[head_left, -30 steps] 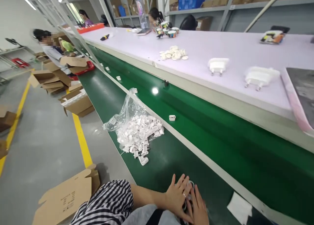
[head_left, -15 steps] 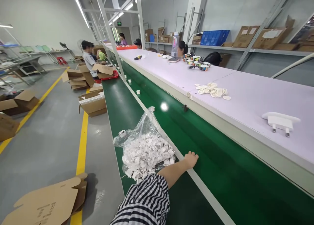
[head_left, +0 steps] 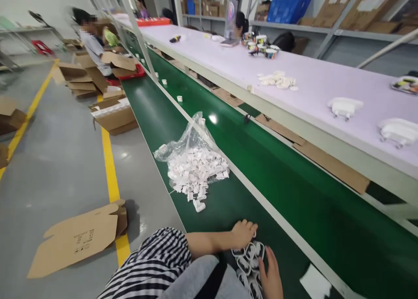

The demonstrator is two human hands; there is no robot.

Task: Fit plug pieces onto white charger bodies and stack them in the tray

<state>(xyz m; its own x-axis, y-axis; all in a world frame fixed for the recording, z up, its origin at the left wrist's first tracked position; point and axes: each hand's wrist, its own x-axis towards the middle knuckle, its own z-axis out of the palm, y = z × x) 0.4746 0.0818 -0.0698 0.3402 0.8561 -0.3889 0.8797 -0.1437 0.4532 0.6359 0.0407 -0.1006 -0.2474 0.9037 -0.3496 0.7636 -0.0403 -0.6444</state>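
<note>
My left hand [head_left: 243,233] rests curled on the green belt [head_left: 202,116] at the far end of a row of small white plug parts [head_left: 248,253]; its fingers are closed over something I cannot make out. My right hand [head_left: 271,276] lies flat and open beside the same row, touching its near side. Farther up the belt a clear plastic bag [head_left: 192,157] spills a heap of the same white parts, with one loose part [head_left: 199,205] lying apart from the heap.
A white divider rail [head_left: 261,199] runs along the belt. The lilac table [head_left: 313,85] on the right holds white adapter shells [head_left: 344,106] and a pile of white discs [head_left: 277,80]. Flattened cardboard boxes [head_left: 76,238] lie on the floor at left. Other people work farther up the line.
The camera has tilted back down. My left hand has come back from the divider rail to the row of white parts near me, and my right hand is in view again.
</note>
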